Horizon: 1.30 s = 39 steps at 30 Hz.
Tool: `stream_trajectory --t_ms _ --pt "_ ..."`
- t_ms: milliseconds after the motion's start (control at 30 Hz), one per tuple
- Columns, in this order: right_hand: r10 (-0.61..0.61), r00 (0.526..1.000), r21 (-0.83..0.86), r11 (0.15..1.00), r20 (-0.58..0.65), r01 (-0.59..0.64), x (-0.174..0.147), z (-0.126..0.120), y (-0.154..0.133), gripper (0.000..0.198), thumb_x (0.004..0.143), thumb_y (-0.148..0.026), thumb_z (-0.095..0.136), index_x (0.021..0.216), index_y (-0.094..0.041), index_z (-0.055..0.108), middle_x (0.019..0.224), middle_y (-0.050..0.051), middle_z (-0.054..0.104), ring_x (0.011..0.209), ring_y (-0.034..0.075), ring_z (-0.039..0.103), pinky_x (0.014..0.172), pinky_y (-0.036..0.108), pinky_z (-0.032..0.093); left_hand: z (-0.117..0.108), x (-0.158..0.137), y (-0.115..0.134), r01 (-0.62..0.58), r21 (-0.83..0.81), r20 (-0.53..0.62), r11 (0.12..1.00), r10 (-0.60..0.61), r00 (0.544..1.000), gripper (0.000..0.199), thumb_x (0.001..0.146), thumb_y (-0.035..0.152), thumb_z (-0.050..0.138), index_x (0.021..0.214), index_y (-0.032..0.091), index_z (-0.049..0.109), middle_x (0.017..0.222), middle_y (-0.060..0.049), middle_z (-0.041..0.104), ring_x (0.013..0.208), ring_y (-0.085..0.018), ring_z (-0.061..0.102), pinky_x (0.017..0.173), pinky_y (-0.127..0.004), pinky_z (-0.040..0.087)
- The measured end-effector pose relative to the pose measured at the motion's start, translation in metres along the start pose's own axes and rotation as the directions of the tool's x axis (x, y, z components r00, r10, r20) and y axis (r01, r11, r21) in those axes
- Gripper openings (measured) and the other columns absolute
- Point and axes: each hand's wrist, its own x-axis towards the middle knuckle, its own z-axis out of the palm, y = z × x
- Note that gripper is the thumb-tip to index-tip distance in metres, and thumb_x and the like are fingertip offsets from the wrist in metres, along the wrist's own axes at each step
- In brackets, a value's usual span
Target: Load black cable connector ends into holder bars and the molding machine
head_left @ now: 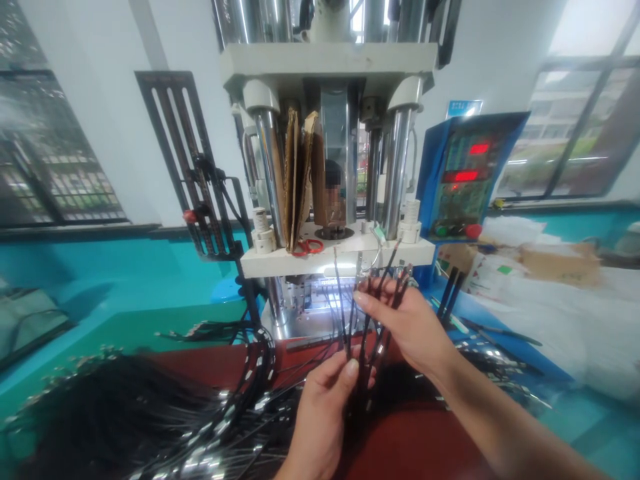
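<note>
My left hand point(325, 407) is closed around several thin black cables point(364, 353), thumb on top, low in front of the press. Higher up and to the right, my right hand point(395, 317) pinches the upper ends of the same cables between thumb and fingers. Some cable tips fan out upward, toward the edge of the white press plate point(320, 263). Part of the bundle inside my palms is hidden. Behind my hands, the press point(330, 60) has a lit lower area point(325, 297).
A large pile of black cables point(125, 407) lies at left on the red table surface point(420, 440). Red-handled scissors point(307, 247) and cardboard point(295, 180) rest on the press plate. A blue control box point(465, 177) stands at right, near white bags point(575, 320).
</note>
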Motion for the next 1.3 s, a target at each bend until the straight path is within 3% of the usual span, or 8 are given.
stream_trajectory --t_ms 167,333,400,600,767,933,1133,1300 --pt "0.042 0.999 -0.005 0.999 -0.024 -0.042 -0.001 0.000 0.000 0.025 0.078 -0.039 0.073 0.096 -0.022 0.068 0.090 0.002 0.068 0.082 0.016 0.062 0.077 0.032 0.049 0.001 0.000 0.002 -0.060 0.193 -0.075 0.979 0.076 0.994 0.037 0.081 0.039 0.067 0.111 0.018 0.066 0.112 -0.008 0.066 0.098 -0.018 0.059 0.090 -0.029 0.044" --pt "-0.021 0.999 -0.174 0.985 -0.030 0.016 -0.002 0.001 -0.005 0.022 0.076 -0.039 0.075 0.078 -0.019 0.065 0.073 -0.001 0.062 0.070 0.013 0.057 0.069 0.028 0.046 0.006 -0.003 0.008 -0.158 0.426 -0.068 0.891 0.206 0.976 0.033 0.083 0.041 0.063 0.106 0.019 0.065 0.098 -0.005 0.066 0.087 -0.015 0.055 0.081 -0.024 0.042" --pt "-0.039 0.998 -0.167 0.985 -0.048 0.031 -0.002 0.001 -0.003 0.025 0.075 -0.038 0.076 0.076 -0.019 0.061 0.068 -0.003 0.057 0.064 0.012 0.052 0.062 0.027 0.043 0.005 -0.003 0.006 -0.143 0.403 -0.057 0.904 0.180 0.982 0.030 0.083 0.041 0.062 0.103 0.018 0.065 0.095 -0.005 0.065 0.085 -0.014 0.054 0.079 -0.023 0.042" --pt "0.017 0.999 0.176 0.984 -0.027 -0.011 0.000 0.002 0.006 0.032 0.078 -0.040 0.073 0.103 -0.023 0.061 0.072 -0.004 0.052 0.053 0.008 0.044 0.049 0.024 0.038 -0.005 0.003 -0.003 -0.035 0.098 -0.075 0.995 0.043 0.996 0.033 0.077 0.036 0.071 0.104 0.018 0.064 0.089 -0.003 0.064 0.078 -0.011 0.055 0.074 -0.022 0.042" --pt "0.056 0.998 0.052 0.997 0.009 -0.056 0.001 0.004 0.002 0.028 0.078 -0.039 0.074 0.097 -0.021 0.068 0.062 -0.003 0.055 0.053 0.010 0.046 0.049 0.023 0.036 -0.005 0.004 -0.002 0.002 0.026 -0.050 1.000 -0.001 0.999 0.029 0.078 0.034 0.071 0.100 0.016 0.067 0.084 -0.003 0.063 0.074 -0.010 0.054 0.071 -0.022 0.042" --pt "-0.030 0.995 0.061 0.998 -0.094 0.036 0.003 0.005 0.004 0.021 0.081 -0.039 0.070 0.093 -0.022 0.069 0.076 -0.002 0.058 0.066 0.011 0.048 0.061 0.025 0.039 -0.005 0.002 0.004 -0.065 0.138 -0.077 0.988 0.076 0.994 0.027 0.083 0.038 0.064 0.093 0.014 0.068 0.077 -0.001 0.058 0.072 -0.009 0.049 0.068 -0.020 0.039" --pt "-0.013 0.997 0.224 0.974 -0.075 0.030 0.006 0.007 0.009 0.025 0.084 -0.039 0.068 0.104 -0.023 0.066 0.066 -0.005 0.041 0.054 0.008 0.036 0.051 0.025 0.030 -0.012 -0.001 0.004 -0.072 0.264 -0.047 0.962 0.087 0.995 0.028 0.084 0.041 0.062 0.093 0.015 0.069 0.071 0.001 0.055 0.067 -0.008 0.046 0.064 -0.020 0.037" --pt "0.001 0.999 0.266 0.964 -0.043 0.010 0.006 0.009 0.007 0.018 0.083 -0.037 0.069 0.083 -0.020 0.064 0.070 -0.003 0.048 0.054 0.008 0.037 0.049 0.024 0.031 -0.010 -0.005 0.010 -0.073 0.323 -0.057 0.944 0.096 0.994 0.036 0.082 0.042 0.064 0.109 0.019 0.066 0.105 -0.005 0.067 0.093 -0.015 0.060 0.087 -0.025 0.044"
